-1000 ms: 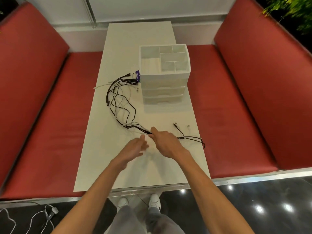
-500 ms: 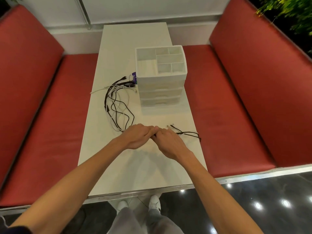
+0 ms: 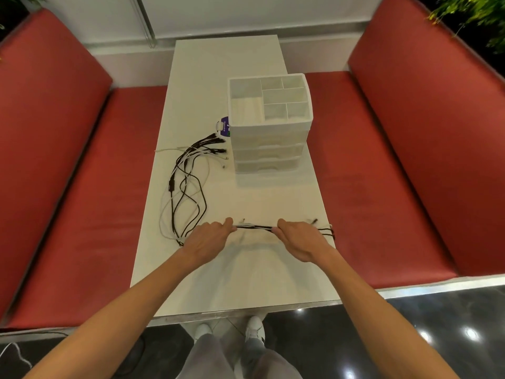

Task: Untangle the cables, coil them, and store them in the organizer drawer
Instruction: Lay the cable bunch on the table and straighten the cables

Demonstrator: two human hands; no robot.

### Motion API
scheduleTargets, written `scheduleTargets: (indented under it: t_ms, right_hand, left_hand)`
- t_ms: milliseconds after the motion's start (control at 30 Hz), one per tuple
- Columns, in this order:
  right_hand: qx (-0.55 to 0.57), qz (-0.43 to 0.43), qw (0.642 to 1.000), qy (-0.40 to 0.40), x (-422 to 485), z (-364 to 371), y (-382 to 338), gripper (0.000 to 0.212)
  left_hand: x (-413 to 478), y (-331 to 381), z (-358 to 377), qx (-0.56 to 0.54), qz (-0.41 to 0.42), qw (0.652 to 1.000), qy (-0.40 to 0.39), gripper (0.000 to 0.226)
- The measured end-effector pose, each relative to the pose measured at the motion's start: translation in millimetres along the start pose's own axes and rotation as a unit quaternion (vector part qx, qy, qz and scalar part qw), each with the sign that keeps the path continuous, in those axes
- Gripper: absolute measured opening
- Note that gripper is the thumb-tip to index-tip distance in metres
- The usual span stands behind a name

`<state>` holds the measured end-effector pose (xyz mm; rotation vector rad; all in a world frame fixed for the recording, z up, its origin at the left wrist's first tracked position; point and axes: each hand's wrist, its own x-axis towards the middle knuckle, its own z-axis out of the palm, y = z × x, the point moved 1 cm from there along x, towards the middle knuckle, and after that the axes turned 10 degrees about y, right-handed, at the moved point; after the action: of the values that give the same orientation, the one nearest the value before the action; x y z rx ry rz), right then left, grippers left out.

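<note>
A bundle of black and white cables (image 3: 188, 187) lies on the white table (image 3: 246, 269), its plug ends fanned toward the organizer. My left hand (image 3: 207, 237) and my right hand (image 3: 297, 239) each pinch the same bundle, and a short stretch of it (image 3: 254, 227) is pulled taut between them just above the table. Loose cable ends (image 3: 325, 231) trail past my right hand toward the table's right edge. The white organizer (image 3: 269, 124) stands behind, with an open compartment tray on top and three drawers, all closed.
A purple-and-white tag (image 3: 223, 127) sits at the organizer's left side. Red cushioned benches (image 3: 82, 201) flank the table on both sides. Another cable (image 3: 13, 354) lies on the dark floor at lower left.
My hands met at the cables and then moved apart, stretching a length of the bundle straight between them. The loose ends shifted right.
</note>
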<state>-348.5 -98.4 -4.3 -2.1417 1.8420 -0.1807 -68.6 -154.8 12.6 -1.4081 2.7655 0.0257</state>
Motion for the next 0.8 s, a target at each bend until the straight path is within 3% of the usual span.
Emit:
scheduleTargets:
  t_ms: [100, 267, 367, 567, 700, 800]
  right_hand:
    - [-0.080, 0.006, 0.996, -0.024, -4, 11, 24, 0.027]
    - [0.018, 0.069, 0.995, -0.071, -7, 20, 41, 0.027]
    - [0.018, 0.096, 0.991, -0.087, -5, 18, 46, 0.030]
    - [-0.157, 0.145, 0.977, 0.011, 10, 25, 39, 0.035]
    - [-0.112, 0.238, 0.964, 0.021, 24, 33, 26, 0.026]
    - [-0.104, 0.176, 0.979, 0.026, 24, 28, 36, 0.033]
  left_hand:
    - [-1, -12, 10, 0.004, -0.041, 0.999, 0.007, 0.037]
    - [-2, -5, 25, 0.012, -0.069, 0.998, -0.002, 0.038]
    - [-1, -2, 28, 0.005, -0.097, 0.995, -0.019, 0.036]
    - [0, 28, 33, -0.010, -0.101, 0.994, -0.037, 0.034]
    - [0, 48, 37, -0.035, -0.118, 0.990, -0.068, 0.027]
    - [1, 33, 38, -0.061, -0.159, 0.983, -0.069, 0.027]
